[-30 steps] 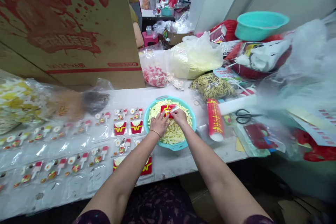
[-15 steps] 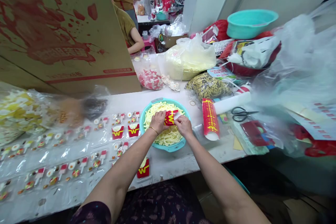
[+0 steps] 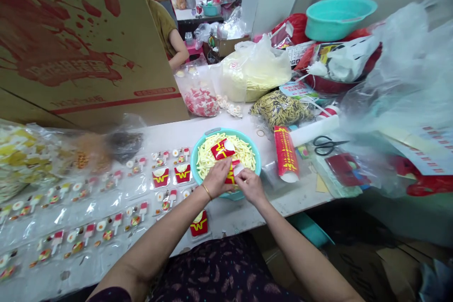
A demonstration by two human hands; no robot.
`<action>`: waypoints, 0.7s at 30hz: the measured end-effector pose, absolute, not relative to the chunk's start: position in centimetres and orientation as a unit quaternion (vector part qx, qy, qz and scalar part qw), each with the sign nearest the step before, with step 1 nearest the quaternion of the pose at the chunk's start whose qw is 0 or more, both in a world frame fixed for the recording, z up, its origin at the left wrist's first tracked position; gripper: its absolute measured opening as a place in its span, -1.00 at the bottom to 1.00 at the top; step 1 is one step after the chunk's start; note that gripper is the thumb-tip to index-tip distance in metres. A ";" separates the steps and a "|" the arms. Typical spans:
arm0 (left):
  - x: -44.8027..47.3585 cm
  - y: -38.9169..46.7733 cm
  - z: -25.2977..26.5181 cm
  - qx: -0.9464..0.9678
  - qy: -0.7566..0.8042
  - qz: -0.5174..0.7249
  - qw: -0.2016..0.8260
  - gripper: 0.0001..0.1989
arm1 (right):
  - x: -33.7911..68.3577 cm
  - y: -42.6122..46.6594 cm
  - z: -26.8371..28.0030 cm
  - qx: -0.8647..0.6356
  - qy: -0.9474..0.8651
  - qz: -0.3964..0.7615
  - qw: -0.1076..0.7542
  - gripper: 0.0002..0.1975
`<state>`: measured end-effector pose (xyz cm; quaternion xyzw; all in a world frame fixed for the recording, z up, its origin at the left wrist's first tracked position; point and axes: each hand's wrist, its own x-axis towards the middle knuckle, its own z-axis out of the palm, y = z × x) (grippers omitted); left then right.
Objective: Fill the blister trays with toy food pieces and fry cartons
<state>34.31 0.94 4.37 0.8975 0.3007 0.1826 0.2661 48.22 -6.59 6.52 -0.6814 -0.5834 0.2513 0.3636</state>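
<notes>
Both hands are over the near side of a turquoise basin point(image 3: 258, 155) filled with pale yellow toy fries point(image 3: 244, 149). A small red fries box point(image 3: 230, 175) with yellow lettering is between them. My left hand point(image 3: 216, 180) grips its left side with fingers closed. The fingertips of my right hand point(image 3: 249, 185) pinch the white part at its upper right. Another red fries box point(image 3: 220, 150) lies tilted on the fries just beyond my left fingers. Left of the basin, filled red fries boxes point(image 3: 161, 178) sit in clear plastic trays.
Clear trays of miniature food pieces point(image 3: 89, 233) cover the table's left. At right lie a red printed roll point(image 3: 286, 155) and black scissors point(image 3: 327, 145). Stuffed bags point(image 3: 253, 75) and a large carton point(image 3: 106, 56) line the back. A person's arm point(image 3: 178, 47) shows behind the carton.
My hands have moved down towards the near rim of the basin. A red fries box now lies on the fries, while another is between my hands. The view has shifted slightly.
</notes>
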 end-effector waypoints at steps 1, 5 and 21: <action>33.6 -0.4 4.0 0.895 0.305 0.179 0.270 -0.15 | 47.2 -7.2 6.4 -0.663 -0.605 0.257 0.358 -0.80; 29.4 -3.1 2.4 0.860 0.383 0.209 0.265 -0.25 | 45.3 -7.6 5.5 -0.614 -0.637 0.296 0.360 -0.84; 22.2 -2.6 1.4 0.773 0.545 0.226 0.233 -0.22 | 46.1 -2.9 2.1 -0.692 -0.691 0.143 0.151 -0.65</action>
